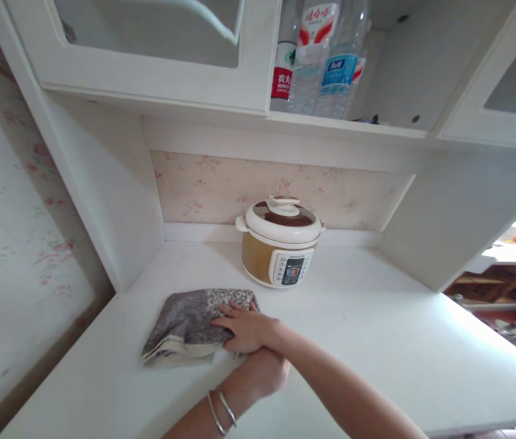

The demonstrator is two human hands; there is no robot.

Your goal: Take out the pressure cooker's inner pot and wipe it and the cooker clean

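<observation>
A folded grey towel [189, 320] with a patterned band and pale edges lies flat on the white counter. My right hand [243, 326] rests on its right part, palm down with fingers spread. Just below, my left hand [267, 371], with two silver bangles [221, 411] on its wrist, is curled closed near the towel's lower right corner. It sits partly under my right wrist, so its fingertips and anything in them are hidden.
Behind the towel stands a gold and white electric pressure cooker [280, 244], lid on. Overhead, a cabinet shelf [349, 125] holds several plastic bottles [315, 67]. White side panels [106, 183] flank the counter [353, 341]. Cluttered shelves [513, 305] show at right.
</observation>
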